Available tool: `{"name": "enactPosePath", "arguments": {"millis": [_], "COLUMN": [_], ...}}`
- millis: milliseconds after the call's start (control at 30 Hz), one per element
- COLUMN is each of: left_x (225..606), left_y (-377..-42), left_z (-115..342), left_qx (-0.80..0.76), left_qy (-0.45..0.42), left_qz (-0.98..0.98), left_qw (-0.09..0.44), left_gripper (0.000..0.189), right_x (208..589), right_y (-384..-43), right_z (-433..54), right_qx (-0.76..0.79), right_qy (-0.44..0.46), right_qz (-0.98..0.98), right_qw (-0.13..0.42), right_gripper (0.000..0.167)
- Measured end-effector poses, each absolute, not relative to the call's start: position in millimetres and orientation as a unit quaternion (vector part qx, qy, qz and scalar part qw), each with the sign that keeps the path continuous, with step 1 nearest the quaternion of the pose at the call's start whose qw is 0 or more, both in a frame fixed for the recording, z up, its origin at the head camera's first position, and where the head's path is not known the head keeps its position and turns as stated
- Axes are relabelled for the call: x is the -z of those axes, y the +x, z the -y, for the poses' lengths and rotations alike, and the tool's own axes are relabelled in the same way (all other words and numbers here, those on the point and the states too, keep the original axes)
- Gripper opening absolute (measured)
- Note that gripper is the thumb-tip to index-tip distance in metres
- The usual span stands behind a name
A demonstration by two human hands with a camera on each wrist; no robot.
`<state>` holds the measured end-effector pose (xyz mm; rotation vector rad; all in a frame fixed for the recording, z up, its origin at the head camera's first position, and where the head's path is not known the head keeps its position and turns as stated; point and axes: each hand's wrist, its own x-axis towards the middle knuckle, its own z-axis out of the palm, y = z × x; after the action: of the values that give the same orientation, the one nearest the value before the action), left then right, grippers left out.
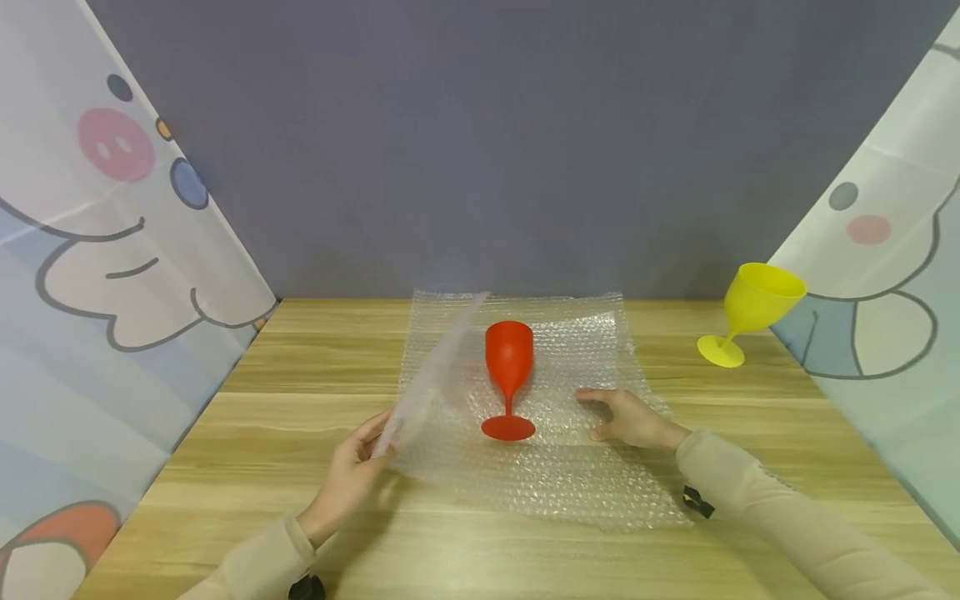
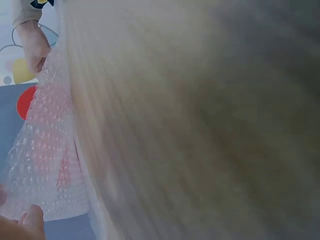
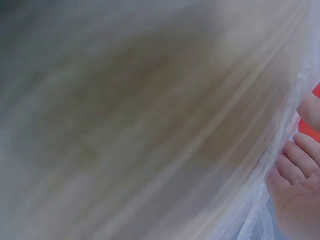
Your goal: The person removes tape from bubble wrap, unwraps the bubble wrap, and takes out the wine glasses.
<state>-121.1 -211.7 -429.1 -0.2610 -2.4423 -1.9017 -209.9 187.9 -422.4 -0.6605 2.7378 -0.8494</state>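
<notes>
A red goblet [image 1: 509, 358] lies on its side on a sheet of bubble wrap [image 1: 570, 492], its foot towards me and its mouth pointing away. To the left of it, my left hand [image 1: 351, 471] pinches the raised left edge of the wrap between thumb and fingers. That lifted flap stands slanted beside the goblet. In the left wrist view the goblet shows red through the bubbles. My right hand [image 1: 633, 418] is over the wrap's right half, fingers extended towards the goblet and thumb apart, with nothing held. Whether it touches the wrap I cannot tell.
A yellow goblet [image 1: 761, 300] stands upright at the back right of the wooden table [image 1: 300, 400]. Behind the table rises a grey wall [image 1: 480, 150], and cartoon-printed cloths [image 1: 90, 250] hang along both sides.
</notes>
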Motion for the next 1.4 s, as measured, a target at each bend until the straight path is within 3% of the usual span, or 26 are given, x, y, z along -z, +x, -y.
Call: {"name": "enactPosePath", "arguments": {"millis": [567, 1133, 1400], "left_x": [422.2, 425.8, 431.4], "left_y": [-121.4, -136.5, -136.5], "left_z": [237.7, 266.0, 265.8], "left_qx": [0.571, 0.493, 0.439], "left_qy": [-0.026, -0.036, -0.059], "left_qz": [0.820, 0.863, 0.892], "left_qw": [0.030, -0.098, -0.086], "left_gripper": [0.047, 0.066, 0.077], "right_x": [422.9, 424.8, 423.2], "right_y": [-212.4, -211.3, -211.3], "right_z": [-185.8, -186.2, -187.3], "right_qx": [0.285, 0.279, 0.272], "right_qy": [-0.225, -0.230, -0.235], "right_qz": [-0.926, -0.927, -0.929], "right_qw": [0.101, 0.095, 0.090], "right_gripper": [0.069, 0.068, 0.066]}}
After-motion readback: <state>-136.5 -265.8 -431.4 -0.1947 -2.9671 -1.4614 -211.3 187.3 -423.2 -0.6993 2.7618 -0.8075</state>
